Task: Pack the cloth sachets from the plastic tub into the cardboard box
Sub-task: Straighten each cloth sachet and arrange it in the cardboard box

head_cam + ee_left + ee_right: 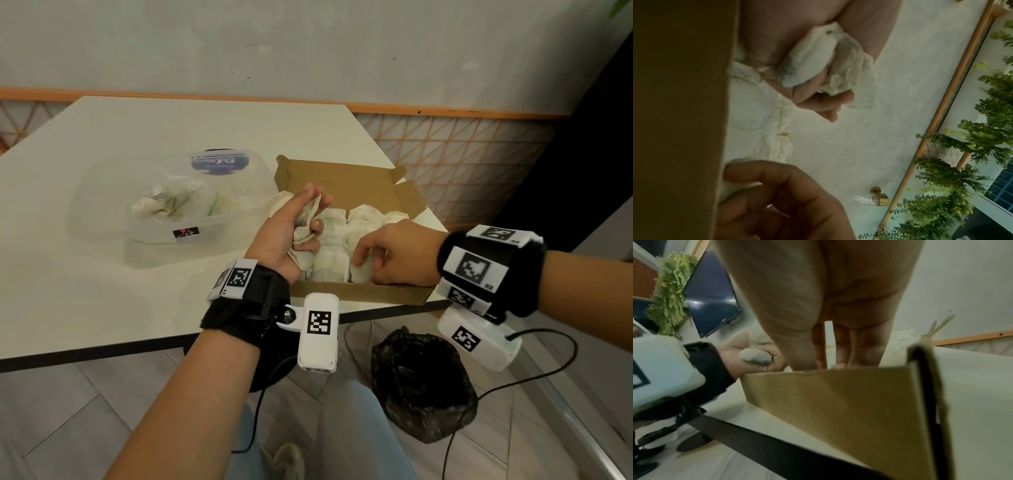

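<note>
Sachets, location: some in plastic tub [164,219] on tabletop [85,281]; many laid in cardboard box [346,178].
Left hand [287,233]: grip curled round crumpled sachets [306,219] over box.
Right hand [397,253]: fingers loose, tidying row.
Judgement: seat flat, one per gap.
</note>
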